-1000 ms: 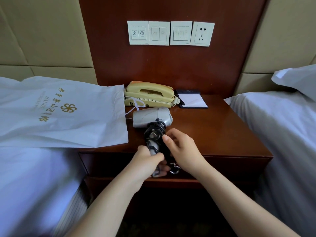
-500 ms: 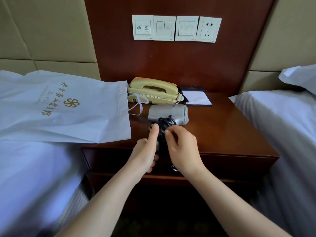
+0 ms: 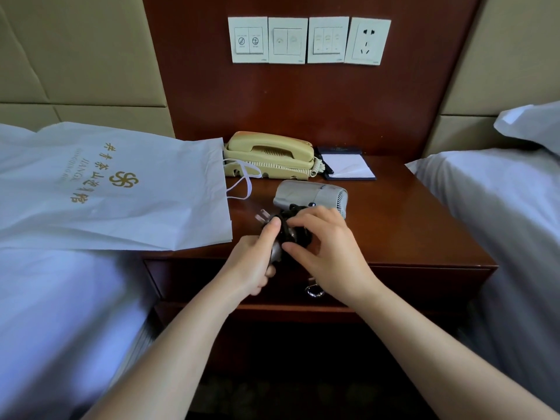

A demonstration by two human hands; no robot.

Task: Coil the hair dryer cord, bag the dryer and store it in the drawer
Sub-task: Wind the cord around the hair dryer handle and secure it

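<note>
The hair dryer [image 3: 306, 194] is gripped by the left hand [image 3: 251, 265], its cord [image 3: 291, 234] pinched by the right hand [image 3: 327, 253]; the bag [image 3: 121, 192] is laid just left.

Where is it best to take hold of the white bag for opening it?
Take the ribbon handles at its mouth, coming from the right: the white bag lies flat on its side, mouth and handles facing right over the nightstand.
</note>
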